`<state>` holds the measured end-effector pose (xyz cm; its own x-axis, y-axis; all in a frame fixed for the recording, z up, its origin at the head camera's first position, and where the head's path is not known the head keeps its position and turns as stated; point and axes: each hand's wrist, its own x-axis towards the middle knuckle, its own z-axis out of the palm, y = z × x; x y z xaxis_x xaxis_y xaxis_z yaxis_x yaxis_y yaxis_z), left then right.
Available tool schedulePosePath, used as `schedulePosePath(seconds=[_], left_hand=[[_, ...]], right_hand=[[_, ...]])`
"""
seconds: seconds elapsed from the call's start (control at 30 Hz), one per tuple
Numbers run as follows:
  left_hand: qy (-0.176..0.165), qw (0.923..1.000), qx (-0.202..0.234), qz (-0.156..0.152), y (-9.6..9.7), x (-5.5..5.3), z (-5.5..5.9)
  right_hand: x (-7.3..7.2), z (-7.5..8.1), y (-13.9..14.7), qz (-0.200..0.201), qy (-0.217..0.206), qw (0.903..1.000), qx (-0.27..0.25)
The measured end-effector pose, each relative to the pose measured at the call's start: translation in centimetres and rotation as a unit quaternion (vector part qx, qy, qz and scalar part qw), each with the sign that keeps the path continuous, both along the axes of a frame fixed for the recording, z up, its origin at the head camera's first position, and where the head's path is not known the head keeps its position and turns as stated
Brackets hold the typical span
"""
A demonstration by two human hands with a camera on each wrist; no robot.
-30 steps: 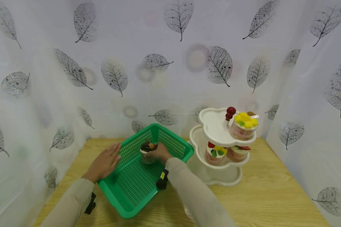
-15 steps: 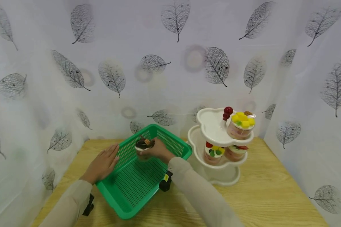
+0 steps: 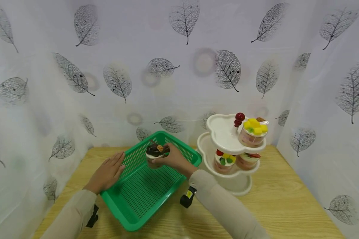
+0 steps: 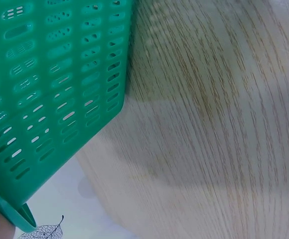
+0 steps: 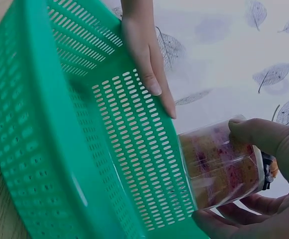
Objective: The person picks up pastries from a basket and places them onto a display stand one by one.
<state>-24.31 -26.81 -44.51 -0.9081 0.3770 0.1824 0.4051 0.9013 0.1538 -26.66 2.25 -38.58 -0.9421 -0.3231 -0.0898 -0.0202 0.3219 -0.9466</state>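
My right hand [image 3: 175, 159] grips a clear dessert cup [image 5: 219, 164] by its sides, thumb on one side and fingers on the other. The cup has pink and yellow cake layers, and its dark brown topping [image 3: 154, 150] with an orange piece shows in the head view. It is held over the back part of a green plastic basket [image 3: 131, 221] with slotted walls. My left hand [image 3: 107, 172] rests along the basket's left rim, fingers straight. In the right wrist view the left hand [image 5: 147, 64] lies flat against that rim. Only a fingertip shows in the left wrist view.
A white tiered stand [image 3: 224, 127] with a red knob [image 3: 240, 117] is right of the basket. A cup topped with yellow cubes [image 3: 253, 132] sits on its top tier; fruit-topped cups [image 3: 224, 162] sit below. A leaf-print curtain [image 3: 179, 96] closes off the wooden table's [image 3: 287, 199] back and sides.
My right hand has lifted the dessert cup from lower in the basket, moving it left and then slightly back right. The left hand stays on the rim. The view has shifted slightly.
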Motion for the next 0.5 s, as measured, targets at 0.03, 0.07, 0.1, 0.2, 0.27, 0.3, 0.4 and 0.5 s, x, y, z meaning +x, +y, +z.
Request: schedulePosePath(seconds=[0.03, 0.07, 0.1, 0.2, 0.27, 0.3, 0.4, 0.5], left_hand=[[0.0, 1.0, 0.0, 0.001, 0.0, 0.0, 0.0], [0.001, 1.0, 0.0, 0.0, 0.0, 0.0, -0.1], [0.0, 1.0, 0.001, 0.0, 0.1, 0.0, -0.1], [0.001, 1.0, -0.003, 0.0, 0.1, -0.1, -0.2], [0.002, 1.0, -0.005, 0.0, 0.1, -0.1, -0.3], [0.003, 1.0, -0.006, 0.0, 0.1, -0.1, -0.3], [0.007, 0.9999, -0.008, 0.0, 0.0, -0.1, -0.2], [0.005, 1.0, -0.005, 0.0, 0.0, -0.1, -0.1]], right_hand=[[0.2, 0.1, 0.3, 0.002, 0.002, 1.0, -0.003], [0.3, 0.1, 0.6, 0.003, 0.006, 1.0, -0.002], [0.5, 0.1, 1.0, 0.003, 0.012, 0.9999, 0.002], [1.1, 0.2, 2.0, 0.005, 0.029, 0.9995, 0.008], [1.5, 0.3, 2.7, 0.004, 0.039, 0.9991, 0.014], [1.7, 0.4, 3.1, 0.003, 0.046, 0.9988, 0.018], [2.4, 0.5, 3.9, 0.001, 0.066, 0.9976, 0.019], [3.1, 0.5, 4.7, -0.001, 0.083, 0.9965, 0.007]])
